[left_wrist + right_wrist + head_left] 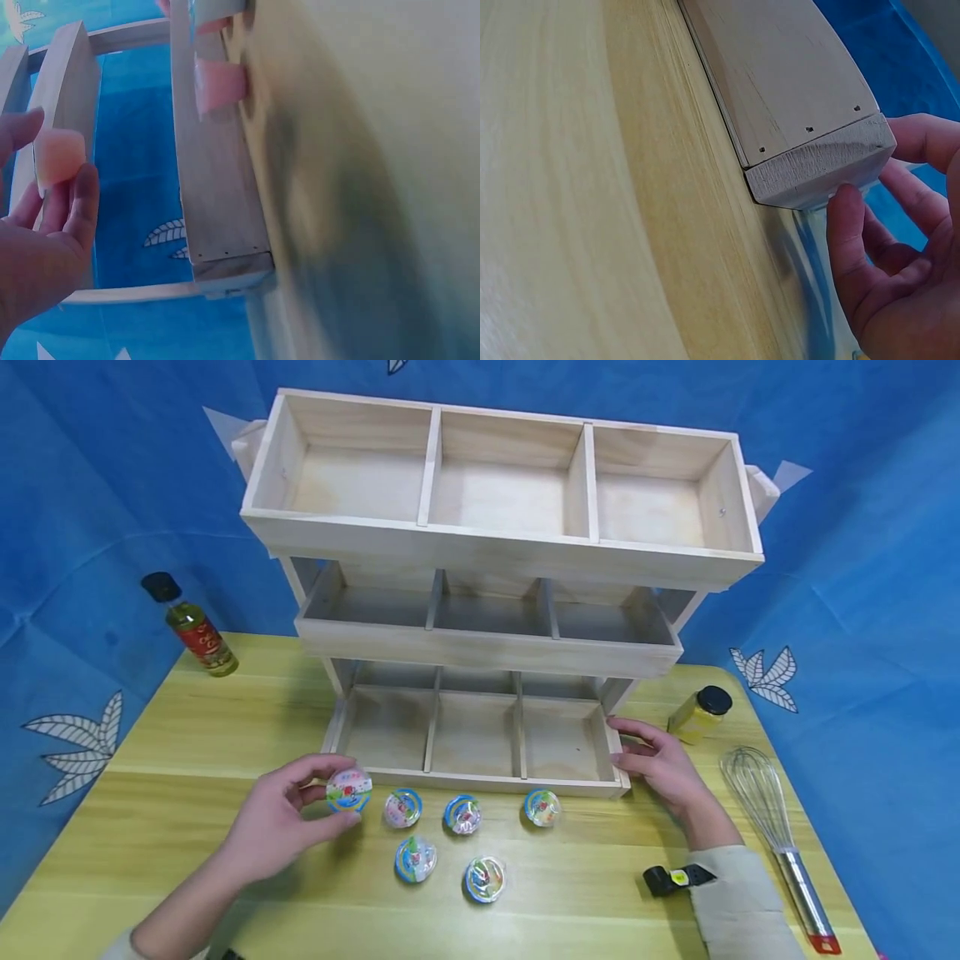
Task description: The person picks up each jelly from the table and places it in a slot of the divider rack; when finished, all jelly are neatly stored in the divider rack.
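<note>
My left hand pinches a small jelly cup between thumb and fingers, just off the front left corner of the wooden rack. In the left wrist view this jelly cup shows its pinkish, tapered side. Several more jelly cups with blue-and-white printed lids stand on the table in front of the rack. At the rack's right end, my right hand holds the side of the bottom tier, with index finger at the upper edge and thumb lower down. The right wrist view shows the thumb against the end board.
The rack has three tiers, each split into three compartments. An oil bottle stands at the back left. On the right are a yellow jar with a black lid and a whisk. Blue cloth hangs around the table.
</note>
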The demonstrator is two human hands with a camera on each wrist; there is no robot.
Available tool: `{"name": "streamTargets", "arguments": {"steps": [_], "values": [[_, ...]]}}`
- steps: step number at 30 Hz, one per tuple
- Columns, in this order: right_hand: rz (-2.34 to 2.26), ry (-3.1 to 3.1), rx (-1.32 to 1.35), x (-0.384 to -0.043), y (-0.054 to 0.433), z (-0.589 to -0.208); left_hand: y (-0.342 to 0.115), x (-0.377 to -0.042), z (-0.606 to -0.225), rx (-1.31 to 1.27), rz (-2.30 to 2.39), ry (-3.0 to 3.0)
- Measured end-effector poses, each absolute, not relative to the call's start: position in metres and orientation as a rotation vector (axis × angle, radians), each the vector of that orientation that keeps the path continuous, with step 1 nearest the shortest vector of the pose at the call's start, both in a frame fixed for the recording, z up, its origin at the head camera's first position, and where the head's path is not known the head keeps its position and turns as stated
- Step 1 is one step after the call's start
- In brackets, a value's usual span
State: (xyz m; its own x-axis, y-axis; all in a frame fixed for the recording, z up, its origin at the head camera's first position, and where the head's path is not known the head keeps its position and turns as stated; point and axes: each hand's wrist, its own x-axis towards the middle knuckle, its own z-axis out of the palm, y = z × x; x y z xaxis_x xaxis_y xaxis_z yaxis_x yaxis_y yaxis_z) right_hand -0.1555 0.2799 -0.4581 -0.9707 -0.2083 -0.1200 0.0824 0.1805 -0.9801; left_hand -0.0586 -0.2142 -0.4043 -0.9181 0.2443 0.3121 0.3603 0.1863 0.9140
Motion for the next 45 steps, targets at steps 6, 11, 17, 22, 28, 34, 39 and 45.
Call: {"name": "streamTargets", "arguments": {"steps": [6,11,17,22,28,34,39,45], "values": [[-1.858,2.232,-0.123,-0.157,0.279,-0.457,-0.207,-0.082,-0.4,-0.518,-1.858,-2.361],[-1.853,2.237,-0.128,-0.158,0.278,-0.458,-0.203,-0.103,-0.402,-0.487,-1.883,-2.376],[-1.833,2.251,-0.127,-0.157,0.278,-0.458,-0.199,-0.127,-0.404,-0.399,-1.925,-2.406],[-1.825,2.255,-0.115,-0.157,0.279,-0.455,-0.191,-0.144,-0.409,-0.288,-1.928,-2.461],[-1.816,2.265,-0.117,-0.156,0.28,-0.455,-0.183,-0.163,-0.422,-0.21,-1.865,-2.521],[-1.831,2.252,-0.114,-0.157,0.28,-0.456,-0.176,-0.18,-0.434,-0.245,-1.824,-2.531],[-1.827,2.255,-0.119,-0.156,0.278,-0.454,-0.172,-0.187,-0.442,-0.189,-1.765,-2.624],[-1.825,2.262,-0.123,-0.154,0.279,-0.451,-0.168,-0.194,-0.451,-0.144,-1.775,-2.671]]}}
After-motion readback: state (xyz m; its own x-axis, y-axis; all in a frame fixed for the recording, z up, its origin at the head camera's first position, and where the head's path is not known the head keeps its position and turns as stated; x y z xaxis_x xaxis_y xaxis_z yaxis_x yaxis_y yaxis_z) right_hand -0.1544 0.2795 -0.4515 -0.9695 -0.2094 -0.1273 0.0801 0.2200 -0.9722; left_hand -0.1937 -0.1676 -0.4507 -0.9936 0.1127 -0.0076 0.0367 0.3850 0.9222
